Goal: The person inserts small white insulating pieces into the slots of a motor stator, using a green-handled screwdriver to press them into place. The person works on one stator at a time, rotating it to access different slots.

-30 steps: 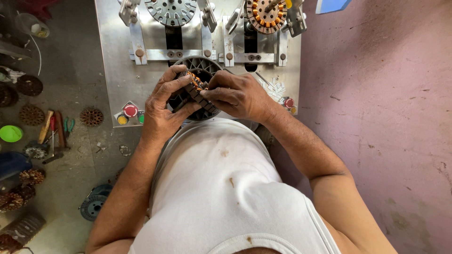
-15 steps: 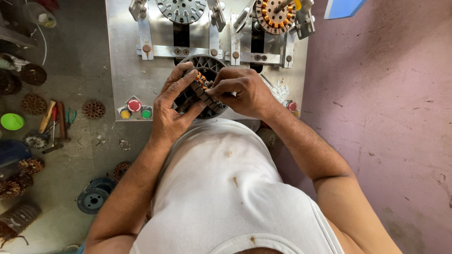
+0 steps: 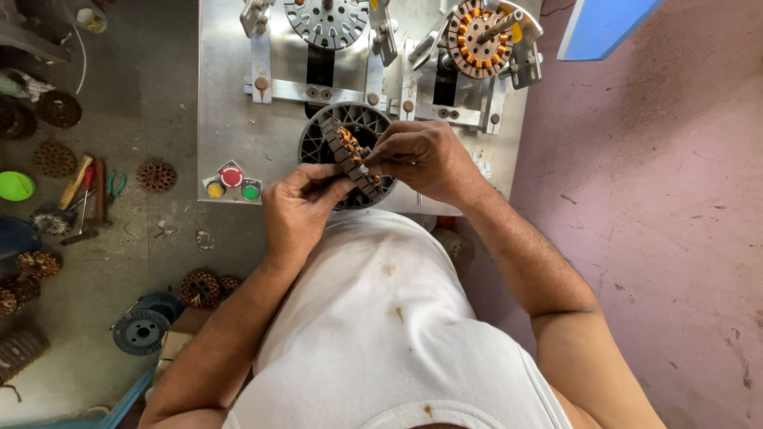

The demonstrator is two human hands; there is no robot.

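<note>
My left hand grips the lower rim of a dark round stator with orange copper windings, holding it tilted on edge. My right hand pinches its right side, fingers at the windings. Under the stator lies a dark slotted disc on the metal machine plate. Both hands are in front of my white shirt.
On the plate stand two winding fixtures: one with a bare silver stator, one with a copper-wound stator. Red, yellow and green buttons sit at the plate's front left. Stators, hand tools and a green lid lie on the floor, left.
The stator has turned from lying flat against the disc to standing tilted on edge. My left hand slid down to its lower rim. The camera shifted slightly.
</note>
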